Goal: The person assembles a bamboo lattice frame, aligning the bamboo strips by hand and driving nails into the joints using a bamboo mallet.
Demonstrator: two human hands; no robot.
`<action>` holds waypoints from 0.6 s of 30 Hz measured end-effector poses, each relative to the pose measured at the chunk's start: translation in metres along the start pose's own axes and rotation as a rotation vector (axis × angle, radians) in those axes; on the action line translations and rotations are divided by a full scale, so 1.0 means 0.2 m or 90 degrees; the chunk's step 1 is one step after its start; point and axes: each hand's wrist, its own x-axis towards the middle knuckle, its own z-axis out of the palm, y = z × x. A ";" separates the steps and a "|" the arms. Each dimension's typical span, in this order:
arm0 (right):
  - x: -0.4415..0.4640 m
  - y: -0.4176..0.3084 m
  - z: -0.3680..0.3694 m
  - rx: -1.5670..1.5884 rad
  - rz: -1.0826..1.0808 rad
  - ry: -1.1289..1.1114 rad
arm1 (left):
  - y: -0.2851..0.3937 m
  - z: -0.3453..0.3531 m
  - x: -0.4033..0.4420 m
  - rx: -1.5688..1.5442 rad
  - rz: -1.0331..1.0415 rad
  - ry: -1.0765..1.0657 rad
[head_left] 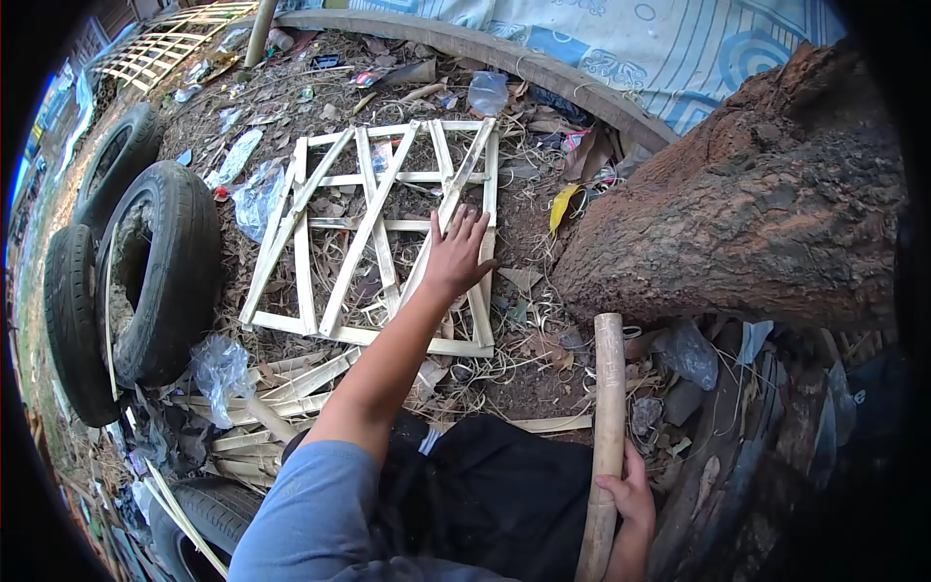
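Note:
A lattice of split bamboo strips point(371, 225) lies on the littered ground, its slats crossing at slants inside a rough four-sided frame. My left hand point(459, 254) rests palm down on the slats on its right side, fingers spread. At the lower right, my right hand point(630, 490) grips a thick bamboo pole point(608, 398) that stands roughly upright beside my lap. The thumb shows across the pole, and the other fingers are partly hidden behind it.
A tree trunk point(737, 204) leans in from the right. Old tyres point(179, 276) stand at the left. More bamboo strips point(281, 398) lie below the lattice. A patterned blue sheet point(621, 44) spans the back behind a curved beam point(485, 47). Plastic bags point(221, 373) and dry leaves litter the soil.

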 end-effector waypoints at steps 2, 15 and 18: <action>-0.02 0.06 -0.02 -0.005 0.000 0.011 | 0.06 -0.14 -0.15 -0.076 -0.016 0.020; -0.02 0.11 0.02 -0.115 -0.086 -0.027 | -0.01 -0.94 -2.03 -0.151 -0.413 0.037; 0.02 0.01 0.02 -0.202 -0.071 -0.074 | 0.08 -0.92 -2.15 -0.167 -0.358 0.174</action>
